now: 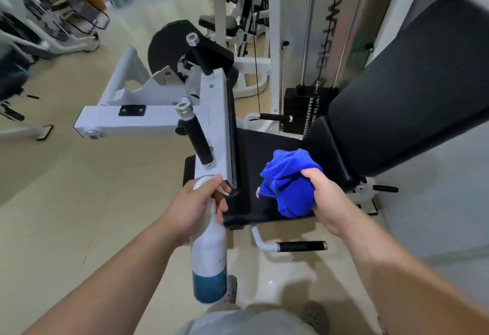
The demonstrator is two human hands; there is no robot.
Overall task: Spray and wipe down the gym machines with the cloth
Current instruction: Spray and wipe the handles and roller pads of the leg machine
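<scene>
My left hand grips the neck of a white spray bottle with blue liquid at its bottom, nozzle pointing toward the black seat pad. My right hand holds a bunched blue cloth just above the seat's right part. The seat belongs to a white-framed gym machine with a large black backrest at the right and a white arm carrying black grip handles at the seat's left edge.
A weight stack with cable and guide rods stands behind the seat. A black side handle juts out below the seat front. Other machines line the left background on the beige floor. My grey-clad leg shows at the bottom.
</scene>
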